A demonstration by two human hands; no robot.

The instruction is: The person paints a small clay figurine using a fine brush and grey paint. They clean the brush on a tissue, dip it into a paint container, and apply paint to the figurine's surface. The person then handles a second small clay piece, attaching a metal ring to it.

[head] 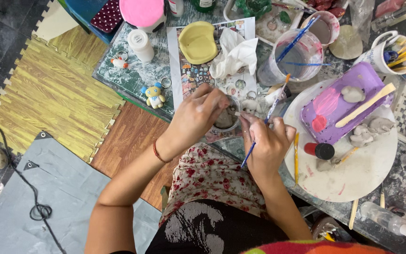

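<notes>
Grey clay piece [225, 118] sits pinched in your left hand [198, 117]; your right hand [266, 143], just beside it, grips a blue paintbrush [264, 123], fingers closed.

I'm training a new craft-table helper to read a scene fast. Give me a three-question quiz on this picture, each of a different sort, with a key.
1. True or false: the right hand holds a thin paintbrush.
2. Multiple choice: what lies across the purple tray? A) a flat wooden stick B) scissors C) a spoon
3. Fill in: the left hand reaches into a small ____ cup.

Key:
1. True; the brush runs through its fingers.
2. A, the flat wooden stick.
3. Clear; it stands on the printed sheet, near the white tissue.
</notes>
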